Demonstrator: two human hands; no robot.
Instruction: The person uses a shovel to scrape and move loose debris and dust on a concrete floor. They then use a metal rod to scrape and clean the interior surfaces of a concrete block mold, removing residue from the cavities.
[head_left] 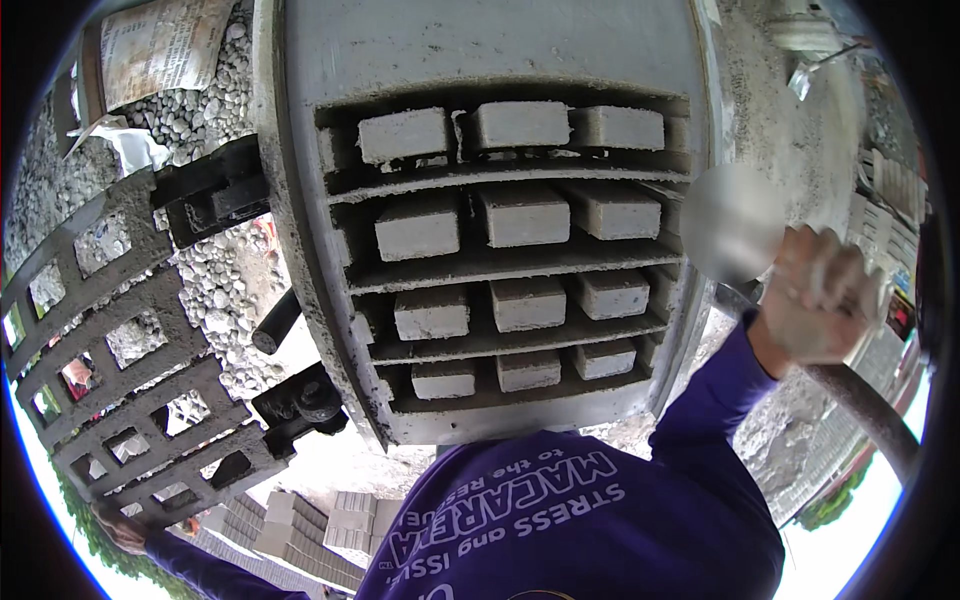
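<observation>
My right hand (820,295), dusted with cement, is closed around a grey metal lever (865,405) at the right, which slants down toward the lower right. My left hand (122,530), on a purple-sleeved arm stretched to the lower left, grips the lower edge of a concrete-caked metal grid (120,370). Between them stands a grey steel mould box (300,180) with several shelves. Rows of grey concrete blocks (523,215) lie on the shelves, three to a row. My purple shirt (580,520) fills the lower middle.
Gravel (215,270) lies left of the box, with a printed paper sack (160,45) at the top left. Black metal brackets (300,400) and a dark rod (275,322) stick out from the box's left side. Stacked paving blocks (300,530) show below. A rough concrete wall (790,140) stands at the right.
</observation>
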